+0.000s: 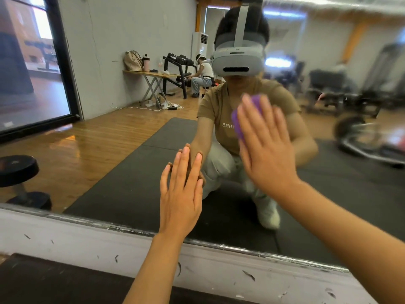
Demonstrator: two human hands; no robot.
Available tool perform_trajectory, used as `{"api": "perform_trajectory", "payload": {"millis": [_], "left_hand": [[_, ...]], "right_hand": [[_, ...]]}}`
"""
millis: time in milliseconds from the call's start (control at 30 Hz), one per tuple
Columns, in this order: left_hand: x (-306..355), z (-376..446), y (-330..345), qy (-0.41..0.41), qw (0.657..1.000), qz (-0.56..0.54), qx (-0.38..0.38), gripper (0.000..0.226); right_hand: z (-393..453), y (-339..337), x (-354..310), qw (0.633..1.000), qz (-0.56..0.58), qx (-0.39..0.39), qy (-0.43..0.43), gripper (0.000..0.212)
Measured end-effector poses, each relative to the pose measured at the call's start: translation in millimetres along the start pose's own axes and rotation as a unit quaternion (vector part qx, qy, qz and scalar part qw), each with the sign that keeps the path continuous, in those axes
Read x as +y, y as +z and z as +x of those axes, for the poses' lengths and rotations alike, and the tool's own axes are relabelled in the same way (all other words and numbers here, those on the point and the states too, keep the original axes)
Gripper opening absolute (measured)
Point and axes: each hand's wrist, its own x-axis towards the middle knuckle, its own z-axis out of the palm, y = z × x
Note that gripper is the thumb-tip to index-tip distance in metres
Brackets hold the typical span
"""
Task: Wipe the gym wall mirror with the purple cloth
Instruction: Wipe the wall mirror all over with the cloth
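Your right hand (266, 148) pressed the purple cloth (243, 116) flat against the mirror (131, 128), fingers straight and spread; your left hand (182, 194) rested open-palmed on the glass beside it, holding nothing.

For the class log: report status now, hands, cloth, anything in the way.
Left hand flat on the mirror, fingers straight. Right hand pressing the purple cloth flat against the glass. Nothing blocking the wipe path.

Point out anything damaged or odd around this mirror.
The white ledge under the mirror is scuffed with dark chips, and the mirror's lower edge looks ragged. The glass at upper right is smeared and blurry.
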Motion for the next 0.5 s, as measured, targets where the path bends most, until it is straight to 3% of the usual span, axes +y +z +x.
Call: {"api": "perform_trajectory", "payload": {"millis": [133,267,333,500], "left_hand": [[-0.7,0.2,-0.3,0.002,1.0,-0.01,-0.005,0.058],[0.7,-1.4,-3.9,-0.001,1.0,-0.009,-0.01,0.058],[1.6,-2.2,-5.7,-0.01,1.0,-0.007,-0.016,0.059],[0.0,-0.9,-8.7,-0.041,0.999,-0.014,-0.021,0.061]], "right_hand": [[-95.2,25.9,-27.7,0.977,-0.017,-0.151,-0.15,0.082],[-175.0,36.9,-48.1,0.913,-0.02,-0.314,-0.26,0.107],[-191.6,38.8,-52.2,0.895,-0.019,-0.342,-0.285,0.113],[-187.3,37.2,-45.6,0.897,-0.04,-0.329,-0.294,0.134]]}}
